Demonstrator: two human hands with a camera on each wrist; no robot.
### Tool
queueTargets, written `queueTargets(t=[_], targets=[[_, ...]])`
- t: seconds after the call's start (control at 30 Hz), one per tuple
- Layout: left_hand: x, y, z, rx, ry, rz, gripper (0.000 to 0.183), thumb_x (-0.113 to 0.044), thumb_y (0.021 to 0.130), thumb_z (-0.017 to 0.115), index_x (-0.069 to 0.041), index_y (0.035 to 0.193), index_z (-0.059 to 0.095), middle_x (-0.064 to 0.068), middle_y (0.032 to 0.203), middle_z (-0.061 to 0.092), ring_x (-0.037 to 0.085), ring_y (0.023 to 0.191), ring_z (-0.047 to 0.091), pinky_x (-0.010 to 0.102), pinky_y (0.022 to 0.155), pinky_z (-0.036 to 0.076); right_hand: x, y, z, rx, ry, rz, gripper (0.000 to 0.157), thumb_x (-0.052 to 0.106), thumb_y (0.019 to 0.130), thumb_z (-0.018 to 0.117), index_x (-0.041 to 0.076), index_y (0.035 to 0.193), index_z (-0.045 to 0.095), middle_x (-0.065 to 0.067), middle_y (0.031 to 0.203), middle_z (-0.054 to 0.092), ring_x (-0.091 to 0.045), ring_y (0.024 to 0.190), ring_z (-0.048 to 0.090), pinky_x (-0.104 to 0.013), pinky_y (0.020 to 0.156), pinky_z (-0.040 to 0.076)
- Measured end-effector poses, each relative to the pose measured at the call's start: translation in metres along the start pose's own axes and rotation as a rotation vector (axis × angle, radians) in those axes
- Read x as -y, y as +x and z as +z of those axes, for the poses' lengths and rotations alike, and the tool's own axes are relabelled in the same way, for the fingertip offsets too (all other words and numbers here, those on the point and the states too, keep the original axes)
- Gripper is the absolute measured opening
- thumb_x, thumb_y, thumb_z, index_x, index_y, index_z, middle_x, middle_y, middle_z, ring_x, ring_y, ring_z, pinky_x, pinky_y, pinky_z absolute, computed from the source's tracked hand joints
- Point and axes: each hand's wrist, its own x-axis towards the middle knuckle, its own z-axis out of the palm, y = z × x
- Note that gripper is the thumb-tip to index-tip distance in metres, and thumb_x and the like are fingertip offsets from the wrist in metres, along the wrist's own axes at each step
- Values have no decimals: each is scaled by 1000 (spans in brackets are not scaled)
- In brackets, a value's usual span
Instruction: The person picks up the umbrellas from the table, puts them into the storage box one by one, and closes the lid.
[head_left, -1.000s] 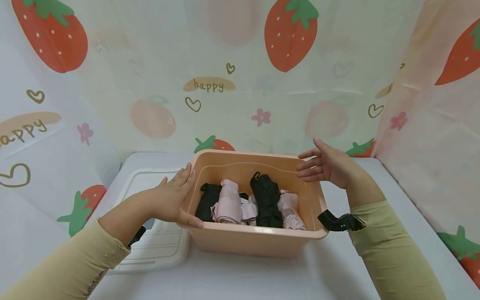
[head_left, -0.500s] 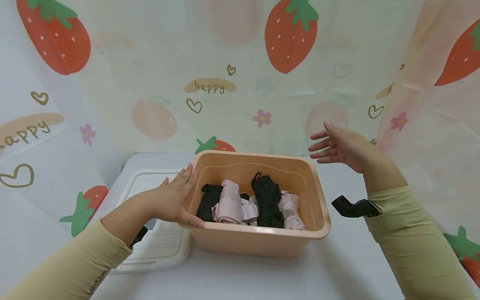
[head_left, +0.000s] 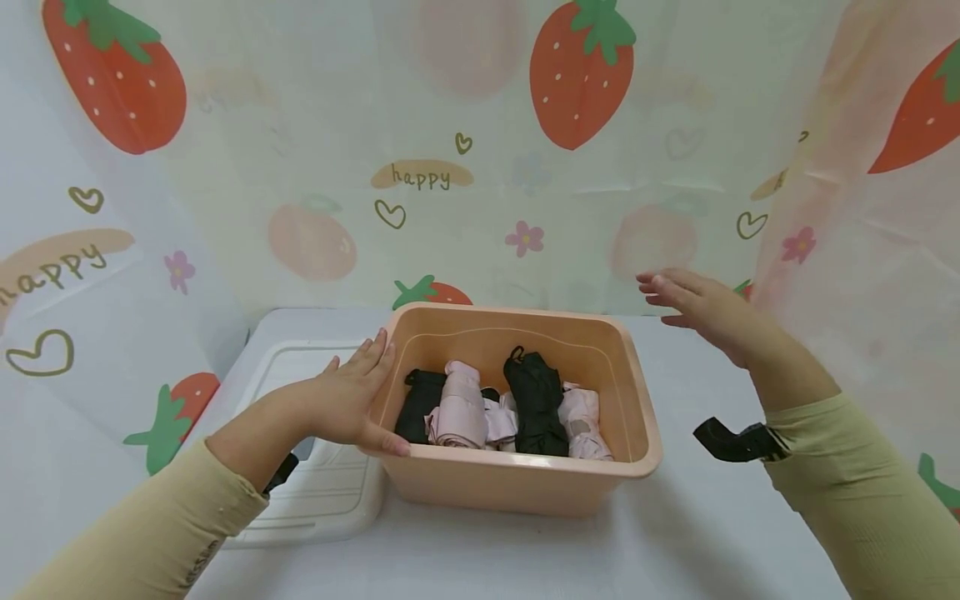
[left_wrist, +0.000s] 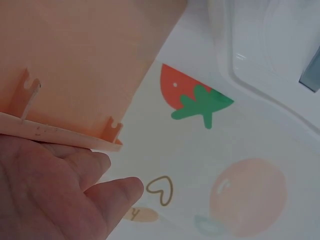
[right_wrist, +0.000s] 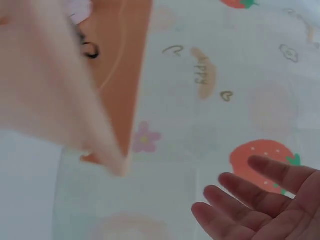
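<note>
Peach bin [head_left: 517, 487] centred on tabletop [head_left: 675, 542], folded umbrellas [head_left: 502, 408] inside. Left hand [head_left: 348, 400] flat on left rim, fingers straight, steadying. Right hand [head_left: 708, 312] off the far-right corner, fingers spread, holding nothing. Probably repositioning; next needs a two-sided grip. White lid [head_left: 315, 492] crowds left; open room right and front.

Beige sleeves [head_left: 862, 492], black wrist mounts [head_left: 738, 442]

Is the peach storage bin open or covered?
Open: the peach storage bin has no cover, and its white lid lies beside it.
</note>
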Motion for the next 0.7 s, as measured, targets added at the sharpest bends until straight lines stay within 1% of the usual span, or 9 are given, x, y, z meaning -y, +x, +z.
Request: queueTargets(t=[0.1, 0.17, 0.23, 0.37, 0.47, 0.6, 0.7], targets=[[0, -1, 0, 0, 5, 1, 133, -80, 59, 57, 2, 145, -3, 19, 150, -14, 36, 138, -8, 62, 104, 4, -11, -8, 6, -4, -145, -35, 58, 36, 98, 39, 5, 144, 23, -19, 147, 23, -39, 133, 22, -59, 101, 24], [-1, -1, 0, 0, 5, 2, 133, -80, 59, 57, 2, 145, -3, 19, 150, -14, 36, 138, -8, 62, 104, 4, -19, -13, 12, -10, -220, -62, 62, 34, 96, 45, 9, 146, 19, -18, 148, 18, -38, 134, 17, -62, 100, 22], [-1, 0, 0, -2, 4, 0, 133, -80, 58, 57, 2, 145, -3, 19, 150, -14, 36, 138, -8, 62, 104, 4, -28, -18, 19, -21, -291, -79, 71, 35, 93, 51, 12, 148, 13, -17, 150, 12, -38, 136, 11, -63, 101, 18], [-1, 1, 0, -5, 6, -5, 134, -81, 57, 57, 0, 145, -3, 18, 151, -14, 36, 138, -8, 62, 104, 4, -44, -27, 36, -19, -375, -125, 89, 36, 86, 62, 12, 148, 2, -13, 153, 0, -36, 138, 1, -64, 102, 12], [0, 1, 1, -9, 13, -4, 134, -81, 57, 57, 1, 145, -3, 18, 150, -13, 36, 138, -8, 62, 104, 5, -50, -33, 46, 3, -397, -140, 97, 38, 83, 66, 12, 148, -3, -10, 153, -6, -32, 139, -6, -63, 103, 9], [1, 1, 1, -15, 17, -1, 133, -81, 58, 57, 2, 145, -2, 20, 150, -12, 37, 138, -7, 63, 103, 5, -55, -37, 57, 35, -448, -137, 104, 44, 79, 68, 10, 147, -3, -8, 153, -8, -27, 138, -13, -60, 105, 6], [1, 1, 1, -16, 12, 0, 133, -80, 58, 57, 2, 145, -2, 19, 150, -12, 37, 138, -7, 63, 103, 5, -57, -39, 62, 41, -496, -139, 108, 48, 76, 69, 4, 147, -1, -12, 153, -6, -29, 138, -13, -60, 105, 5]])
